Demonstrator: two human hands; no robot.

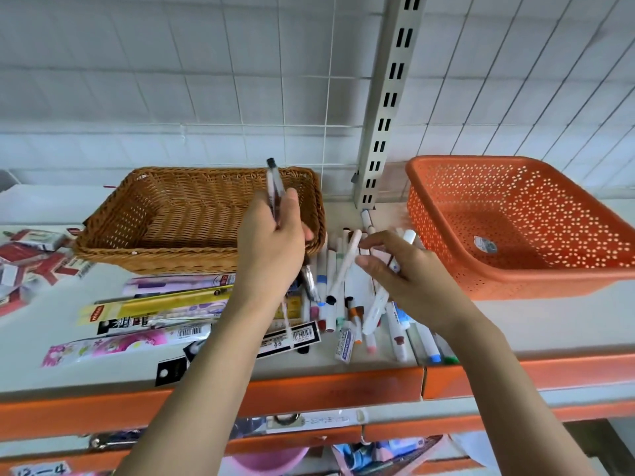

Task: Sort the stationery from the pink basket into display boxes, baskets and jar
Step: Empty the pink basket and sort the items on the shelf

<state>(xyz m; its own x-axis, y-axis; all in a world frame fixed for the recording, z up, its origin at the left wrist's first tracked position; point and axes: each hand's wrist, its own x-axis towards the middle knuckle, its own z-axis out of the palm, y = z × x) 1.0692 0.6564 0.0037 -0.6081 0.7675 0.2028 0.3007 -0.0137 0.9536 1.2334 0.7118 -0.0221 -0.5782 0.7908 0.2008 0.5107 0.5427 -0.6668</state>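
My left hand [271, 242] grips a clear pen with a black cap [274, 182], held upright in front of the brown wicker basket [144, 231]. A dark pen [309, 281] also hangs below that hand. My right hand [402, 269] holds several white markers, one cream marker [347, 262] slanting out to the left. Below both hands a loose pile of white markers [347, 310] with coloured caps lies on the white shelf [515, 324]. The orange perforated basket [508, 276] stands at the right with nothing in it.
Packaged pens in long flat packs [154, 307] lie on the shelf left of the pile. Red and white small boxes [31, 259] sit at the far left. A slotted metal upright [385, 108] rises between the two baskets. A pink basket [268, 462] shows on the lower shelf.
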